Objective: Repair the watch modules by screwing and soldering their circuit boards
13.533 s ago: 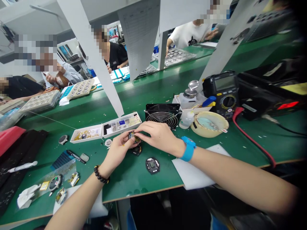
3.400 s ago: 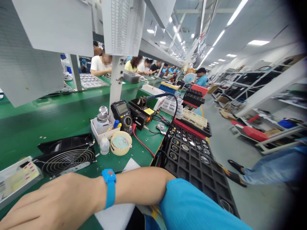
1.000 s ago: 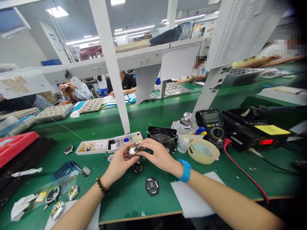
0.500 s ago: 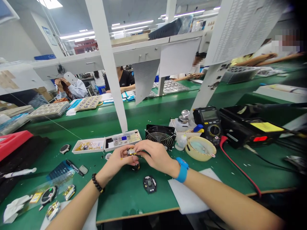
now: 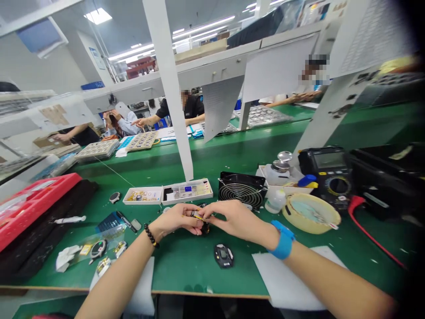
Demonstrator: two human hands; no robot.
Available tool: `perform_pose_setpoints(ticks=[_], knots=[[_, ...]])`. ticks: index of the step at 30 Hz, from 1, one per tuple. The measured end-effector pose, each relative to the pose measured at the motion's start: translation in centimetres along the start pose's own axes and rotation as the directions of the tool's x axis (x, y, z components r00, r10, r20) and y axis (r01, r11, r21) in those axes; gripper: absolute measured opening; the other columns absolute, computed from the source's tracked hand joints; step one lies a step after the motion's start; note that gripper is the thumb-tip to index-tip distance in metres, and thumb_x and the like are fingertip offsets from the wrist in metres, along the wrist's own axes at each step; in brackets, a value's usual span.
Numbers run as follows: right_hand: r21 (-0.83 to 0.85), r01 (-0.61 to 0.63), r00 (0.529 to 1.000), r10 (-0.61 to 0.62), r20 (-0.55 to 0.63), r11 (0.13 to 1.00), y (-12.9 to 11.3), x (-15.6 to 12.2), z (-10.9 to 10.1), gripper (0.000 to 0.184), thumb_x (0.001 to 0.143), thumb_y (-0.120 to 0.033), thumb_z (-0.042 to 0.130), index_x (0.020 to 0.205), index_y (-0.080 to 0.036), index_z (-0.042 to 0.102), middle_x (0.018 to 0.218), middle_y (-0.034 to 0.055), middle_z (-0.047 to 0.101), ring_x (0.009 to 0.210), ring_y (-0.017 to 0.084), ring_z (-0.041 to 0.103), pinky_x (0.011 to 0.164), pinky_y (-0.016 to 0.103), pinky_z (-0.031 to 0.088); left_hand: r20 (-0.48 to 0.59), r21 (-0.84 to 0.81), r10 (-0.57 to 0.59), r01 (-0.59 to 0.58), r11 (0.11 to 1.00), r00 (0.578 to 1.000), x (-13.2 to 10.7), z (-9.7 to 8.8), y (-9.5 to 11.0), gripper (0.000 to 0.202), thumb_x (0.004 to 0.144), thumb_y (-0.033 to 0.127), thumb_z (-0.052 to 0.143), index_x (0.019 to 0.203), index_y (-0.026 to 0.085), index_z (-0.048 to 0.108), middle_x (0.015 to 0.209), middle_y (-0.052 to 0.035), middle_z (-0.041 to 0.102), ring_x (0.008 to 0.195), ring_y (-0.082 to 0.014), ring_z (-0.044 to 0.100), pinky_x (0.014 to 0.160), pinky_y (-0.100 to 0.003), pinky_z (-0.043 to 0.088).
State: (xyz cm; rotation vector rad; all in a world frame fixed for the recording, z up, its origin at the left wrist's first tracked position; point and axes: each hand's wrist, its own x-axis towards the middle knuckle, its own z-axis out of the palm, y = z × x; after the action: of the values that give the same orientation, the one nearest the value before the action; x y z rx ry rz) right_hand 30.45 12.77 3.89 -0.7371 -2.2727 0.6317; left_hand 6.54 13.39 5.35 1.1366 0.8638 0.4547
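My left hand (image 5: 177, 220) is closed around a small watch module (image 5: 198, 215) with a yellow and silver face. From the other side my right hand (image 5: 234, 220) pinches the same module between thumb and fingertips. Fingers cover most of it. A dark part (image 5: 206, 228) shows just below and behind the fingers; I cannot tell whether it is held or lies on the bench. On the green mat, nearer to me, lies a black watch case part (image 5: 224, 255) with a grey square in its middle, apart from both hands.
Beyond my hands stand a box of small rings (image 5: 142, 195), a parts box (image 5: 202, 189), a black fan (image 5: 242, 190), a round yellowish bowl (image 5: 312, 213) and a multimeter (image 5: 332, 170). Left lie a watch (image 5: 98, 249), a pen (image 5: 126, 221) and a red tray (image 5: 40, 201). Co-workers sit opposite.
My view has swung left, so the bench things appear further right. Both hands stay together at the module, which now shows tilted, more edge-on.
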Motion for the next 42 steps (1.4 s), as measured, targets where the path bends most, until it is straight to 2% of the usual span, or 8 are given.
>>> perform_pose_setpoints(ticks=[3, 6, 10, 13, 17, 21, 33, 42], knots=[[0.084, -0.066, 0.997, 0.062, 0.053, 0.994, 0.0, 0.1, -0.3, 0.012, 0.099, -0.031, 0.069, 0.102, -0.025, 0.079, 0.110, 0.0025, 0.080, 0.103, 0.024, 0.077, 0.092, 0.036, 0.060, 0.034, 0.014, -0.041, 0.040, 0.999, 0.999, 0.3, -0.2, -0.3, 0.066, 0.059, 0.039, 0.103, 0.112, 0.013, 0.074, 0.087, -0.0075, 0.077, 0.072, -0.0166, 0.075, 0.074, -0.027, 0.063], [0.073, -0.073, 0.995, 0.068, 0.069, 0.995, 0.4, 0.2, -0.2, 0.012, 0.098, -0.033, 0.069, 0.103, -0.026, 0.078, 0.112, 0.0038, 0.079, 0.103, 0.025, 0.076, 0.089, 0.036, 0.060, 0.047, 0.019, -0.064, 0.063, 0.998, 0.997, 0.5, -0.5, -0.6, 0.069, 0.054, 0.040, 0.104, 0.111, 0.013, 0.075, 0.090, -0.0077, 0.078, 0.073, -0.0174, 0.075, 0.080, -0.031, 0.063], [-0.061, 0.011, 0.995, -0.005, 0.097, 0.998, 0.5, 0.1, 0.3, 0.012, 0.097, -0.026, 0.066, 0.105, -0.028, 0.075, 0.112, 0.0028, 0.078, 0.099, 0.024, 0.076, 0.084, 0.036, 0.060, 0.066, 0.023, -0.068, 0.067, 0.998, 0.996, 0.5, -0.6, -0.8, 0.066, 0.055, 0.040, 0.104, 0.110, 0.015, 0.076, 0.088, -0.0055, 0.077, 0.073, -0.0162, 0.075, 0.078, -0.028, 0.063], [-0.168, 0.075, 0.996, -0.066, 0.061, 0.983, 0.2, 0.0, 0.6, 0.020, 0.093, -0.020, 0.063, 0.108, -0.029, 0.072, 0.109, 0.0020, 0.077, 0.096, 0.023, 0.075, 0.080, 0.035, 0.060, 0.064, 0.023, -0.064, 0.063, 0.998, 0.996, 0.5, -0.5, -0.8, 0.061, 0.055, 0.040, 0.103, 0.104, 0.015, 0.076, 0.086, -0.0046, 0.077, 0.072, -0.0158, 0.075, 0.076, -0.027, 0.062], [-0.253, 0.100, 0.995, -0.101, 0.008, 0.962, 0.1, -0.2, 1.2, 0.034, 0.090, -0.016, 0.059, 0.121, -0.028, 0.067, 0.114, 0.0031, 0.077, 0.096, 0.023, 0.077, 0.078, 0.035, 0.060, 0.059, 0.003, -0.050, 0.050, 0.999, 0.997, 0.6, -0.4, -0.9, 0.056, 0.056, 0.043, 0.103, 0.096, 0.015, 0.075, 0.081, -0.0040, 0.076, 0.071, -0.0160, 0.074, 0.076, -0.027, 0.062], [-0.315, 0.108, 0.992, -0.121, -0.022, 0.943, 0.1, -0.4, 1.7, 0.038, 0.088, -0.018, 0.058, 0.125, -0.027, 0.064, 0.114, 0.0030, 0.078, 0.092, 0.023, 0.078, 0.074, 0.036, 0.061, 0.056, -0.022, -0.048, 0.049, 0.999, 0.997, 0.8, -0.4, -1.2, 0.060, 0.056, 0.045, 0.102, 0.099, 0.014, 0.075, 0.080, -0.0055, 0.076, 0.071, -0.0173, 0.075, 0.077, -0.030, 0.063], [-0.365, 0.136, 0.975, -0.189, -0.113, 0.921, 0.1, -0.4, 2.1, 0.034, 0.092, -0.016, 0.055, 0.123, -0.024, 0.067, 0.103, -0.0001, 0.079, 0.084, 0.019, 0.077, 0.069, 0.032, 0.057, 0.043, -0.039, -0.064, 0.066, 0.997, 0.997, 0.9, -0.3, -1.1, 0.063, 0.054, 0.048, 0.101, 0.094, 0.010, 0.072, 0.080, -0.0065, 0.076, 0.075, -0.0191, 0.076, 0.096, -0.041, 0.062], [-0.407, 0.139, 0.962, -0.221, -0.161, 0.903, -0.1, -0.2, 1.9, 0.018, 0.093, -0.016, 0.056, 0.104, -0.023, 0.069, 0.086, -0.0029, 0.079, 0.067, 0.016, 0.074, 0.059, 0.029, 0.052, 0.072, -0.064, -0.071, 0.076, 0.995, 0.995, 0.8, -0.4, -0.9, 0.065, 0.054, 0.054, 0.102, 0.093, 0.011, 0.071, 0.080, -0.0064, 0.076, 0.076, -0.0177, 0.076, 0.090, -0.034, 0.062]])
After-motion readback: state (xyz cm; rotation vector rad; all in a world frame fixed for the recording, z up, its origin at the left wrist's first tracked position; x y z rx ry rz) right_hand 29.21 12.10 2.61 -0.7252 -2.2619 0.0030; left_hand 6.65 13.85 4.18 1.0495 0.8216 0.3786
